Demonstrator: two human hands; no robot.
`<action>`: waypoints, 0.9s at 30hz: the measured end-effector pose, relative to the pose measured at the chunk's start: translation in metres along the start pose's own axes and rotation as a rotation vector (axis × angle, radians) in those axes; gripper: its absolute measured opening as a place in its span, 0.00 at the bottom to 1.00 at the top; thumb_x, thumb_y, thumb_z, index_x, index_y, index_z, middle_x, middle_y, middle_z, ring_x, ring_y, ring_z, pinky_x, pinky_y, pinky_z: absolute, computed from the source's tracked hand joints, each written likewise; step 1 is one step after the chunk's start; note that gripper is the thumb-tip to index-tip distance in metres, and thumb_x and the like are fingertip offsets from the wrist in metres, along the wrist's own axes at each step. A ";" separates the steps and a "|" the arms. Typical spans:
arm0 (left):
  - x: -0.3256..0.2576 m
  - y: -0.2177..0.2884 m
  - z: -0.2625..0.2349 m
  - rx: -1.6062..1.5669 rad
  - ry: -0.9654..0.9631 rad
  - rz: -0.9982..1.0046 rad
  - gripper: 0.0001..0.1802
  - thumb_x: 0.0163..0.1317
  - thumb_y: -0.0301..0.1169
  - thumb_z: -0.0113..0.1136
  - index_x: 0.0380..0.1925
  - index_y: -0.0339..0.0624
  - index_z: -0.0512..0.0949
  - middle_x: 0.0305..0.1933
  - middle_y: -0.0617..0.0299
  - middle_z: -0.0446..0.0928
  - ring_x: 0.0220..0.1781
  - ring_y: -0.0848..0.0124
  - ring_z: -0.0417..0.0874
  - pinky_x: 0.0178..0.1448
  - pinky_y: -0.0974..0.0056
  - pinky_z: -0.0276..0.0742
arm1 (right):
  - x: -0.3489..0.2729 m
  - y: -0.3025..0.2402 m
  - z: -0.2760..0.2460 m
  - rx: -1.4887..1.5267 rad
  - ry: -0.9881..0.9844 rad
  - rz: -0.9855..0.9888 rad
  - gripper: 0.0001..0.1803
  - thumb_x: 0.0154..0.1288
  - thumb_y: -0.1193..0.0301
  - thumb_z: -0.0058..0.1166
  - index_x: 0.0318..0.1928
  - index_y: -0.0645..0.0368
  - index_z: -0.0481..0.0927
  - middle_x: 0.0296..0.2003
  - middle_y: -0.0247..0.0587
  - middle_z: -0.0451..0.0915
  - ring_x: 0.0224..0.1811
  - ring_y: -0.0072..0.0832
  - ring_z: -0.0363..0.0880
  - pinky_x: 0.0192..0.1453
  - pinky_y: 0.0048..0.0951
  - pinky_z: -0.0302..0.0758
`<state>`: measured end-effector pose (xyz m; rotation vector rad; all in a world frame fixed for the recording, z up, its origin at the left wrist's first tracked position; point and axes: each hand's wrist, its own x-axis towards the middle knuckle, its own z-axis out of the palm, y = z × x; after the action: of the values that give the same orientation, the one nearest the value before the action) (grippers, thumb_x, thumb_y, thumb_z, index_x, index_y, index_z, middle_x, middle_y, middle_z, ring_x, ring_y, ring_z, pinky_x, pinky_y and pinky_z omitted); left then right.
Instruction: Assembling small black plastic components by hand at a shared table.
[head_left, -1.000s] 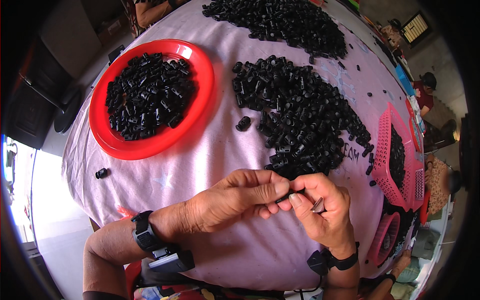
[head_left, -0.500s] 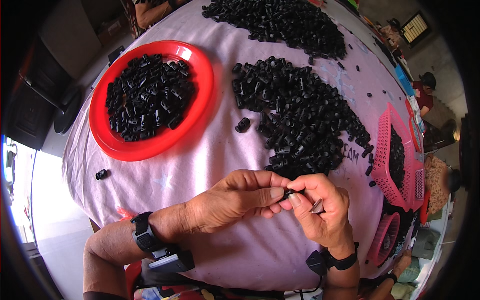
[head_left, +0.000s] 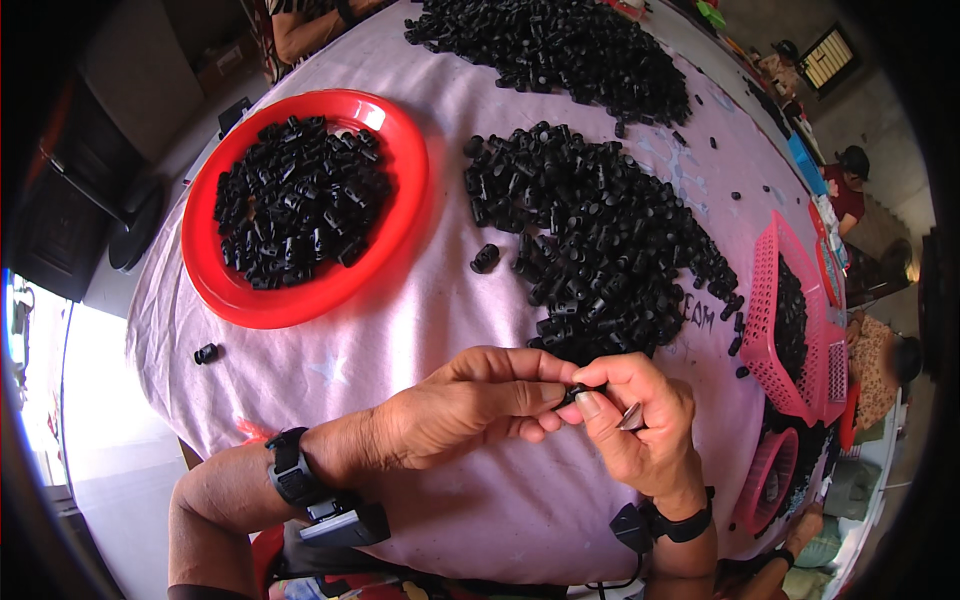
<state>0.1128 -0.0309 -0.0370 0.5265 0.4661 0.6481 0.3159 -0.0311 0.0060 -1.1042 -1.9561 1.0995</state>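
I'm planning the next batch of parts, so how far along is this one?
Done, it seems: a red tray heaped with black pieces. In hand: the left hand and right hand pinch one black piece between fingertips; the right also holds something small and grey. Left: a large pile and a farther pile, likely most of the work.

Round red plastic tray (head_left: 398,215) sits at ten o'clock, heaped with small black plastic pieces (head_left: 295,200). Pink plastic mesh basket (head_left: 770,310) stands at three o'clock, and one stray black piece (head_left: 206,353) lies alone at nine on the pale lilac tablecloth (head_left: 400,330).
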 end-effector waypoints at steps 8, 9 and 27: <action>0.000 0.003 0.002 -0.053 0.008 -0.027 0.18 0.69 0.29 0.53 0.56 0.35 0.72 0.46 0.63 0.78 0.45 0.77 0.77 0.52 0.72 0.72 | 0.002 0.001 0.000 -0.031 -0.008 -0.041 0.08 0.64 0.79 0.54 0.43 0.62 0.74 0.32 0.40 0.84 0.38 0.25 0.86 0.38 0.23 0.82; 0.001 0.003 0.003 -0.096 -0.007 -0.032 0.18 0.69 0.29 0.53 0.56 0.35 0.72 0.45 0.64 0.78 0.45 0.77 0.77 0.52 0.72 0.72 | 0.001 0.001 -0.001 -0.038 0.002 -0.047 0.08 0.64 0.79 0.54 0.43 0.62 0.75 0.32 0.40 0.84 0.37 0.25 0.86 0.38 0.22 0.82; 0.000 0.002 0.003 -0.122 -0.033 0.014 0.18 0.69 0.32 0.54 0.56 0.38 0.72 0.46 0.63 0.79 0.43 0.80 0.77 0.49 0.74 0.73 | 0.002 0.004 -0.001 0.043 0.051 -0.085 0.07 0.64 0.81 0.53 0.43 0.64 0.75 0.30 0.40 0.83 0.33 0.22 0.85 0.36 0.20 0.80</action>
<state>0.1135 -0.0304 -0.0337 0.4245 0.3897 0.6759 0.3170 -0.0279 0.0028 -1.0072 -1.9124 1.0531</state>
